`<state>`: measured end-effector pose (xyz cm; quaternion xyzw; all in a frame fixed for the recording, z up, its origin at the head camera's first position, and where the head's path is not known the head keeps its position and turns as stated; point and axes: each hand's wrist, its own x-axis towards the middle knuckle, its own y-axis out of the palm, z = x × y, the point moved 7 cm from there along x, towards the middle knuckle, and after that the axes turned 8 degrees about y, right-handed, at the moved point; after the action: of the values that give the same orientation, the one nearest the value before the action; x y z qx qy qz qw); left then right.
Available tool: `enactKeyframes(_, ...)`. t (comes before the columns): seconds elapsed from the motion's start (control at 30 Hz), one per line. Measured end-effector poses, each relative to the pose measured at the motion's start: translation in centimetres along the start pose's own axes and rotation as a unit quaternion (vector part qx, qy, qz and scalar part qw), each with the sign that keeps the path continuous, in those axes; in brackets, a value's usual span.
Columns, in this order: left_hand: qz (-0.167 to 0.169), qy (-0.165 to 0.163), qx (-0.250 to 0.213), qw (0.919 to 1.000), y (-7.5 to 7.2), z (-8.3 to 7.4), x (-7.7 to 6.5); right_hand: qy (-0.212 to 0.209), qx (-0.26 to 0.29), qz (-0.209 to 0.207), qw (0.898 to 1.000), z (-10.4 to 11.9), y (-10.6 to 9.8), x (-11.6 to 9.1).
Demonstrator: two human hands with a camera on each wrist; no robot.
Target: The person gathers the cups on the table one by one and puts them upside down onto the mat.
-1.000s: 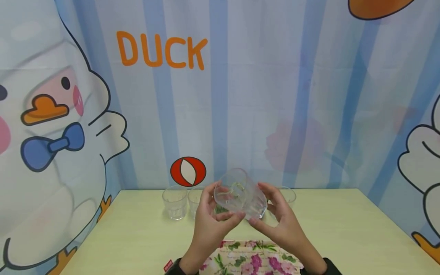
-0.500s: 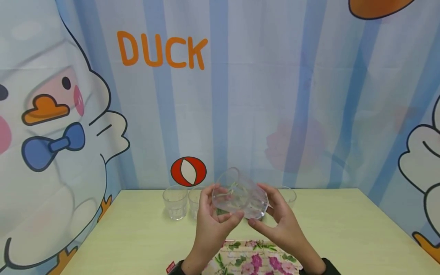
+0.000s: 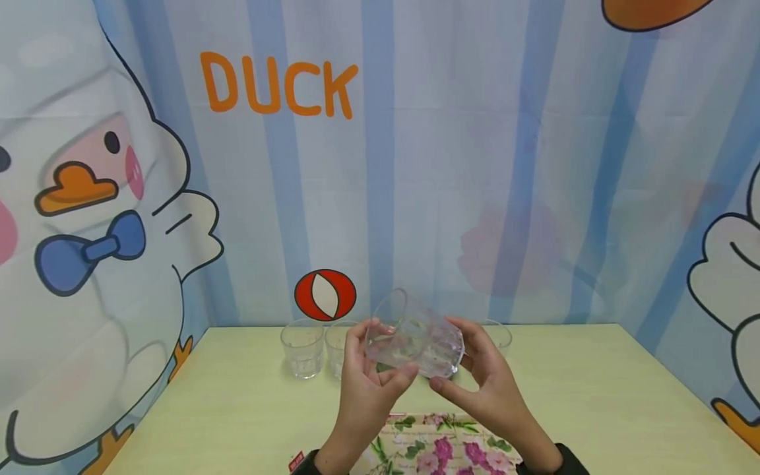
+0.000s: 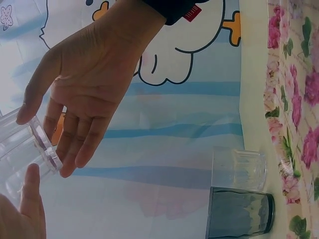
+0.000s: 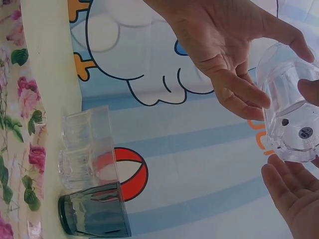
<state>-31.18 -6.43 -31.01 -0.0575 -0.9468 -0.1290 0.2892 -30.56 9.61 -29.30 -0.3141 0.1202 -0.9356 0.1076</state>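
The left hand [image 3: 367, 389] holds a clear glass [image 3: 424, 336] near its mouth, with thumb and fingers, and the right hand [image 3: 491, 384] grips it near the base. This glass is in the air above the table [image 3: 594, 396], tilted, its mouth toward the left. Behind, a dark glass [image 5: 94, 211] stands among other clear glasses [image 3: 302, 353]. A flowered mat [image 3: 442, 448] lies in front.

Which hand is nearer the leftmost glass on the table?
Left. In the head view, the left hand appears right of the leftmost glass; the right hand is farther right, on the other side of the tilted glass.
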Motion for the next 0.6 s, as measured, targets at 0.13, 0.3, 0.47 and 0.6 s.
enactKeyframes(0.13, 0.003, 0.008, -0.009, 0.9999, 0.01, -0.05, -0.11, -0.014, 0.0, -0.007, 1.0, 0.22, -0.08, -0.06)
enactKeyframes(0.3, 0.009, 0.015, -0.016, 0.9997, 0.17, -0.16, -0.11, -0.015, -0.012, -0.016, 1.0, 0.32, -0.34, -0.15)
enactKeyframes(0.47, 0.017, 0.022, -0.012, 0.9995, 0.29, -0.18, -0.12, -0.011, -0.033, -0.027, 0.999, 0.41, -0.73, -0.22)
enactKeyframes(0.6, 0.023, 0.024, -0.011, 0.9994, 0.36, -0.13, -0.14, -0.017, -0.037, -0.032, 0.999, 0.62, -0.92, -0.23)
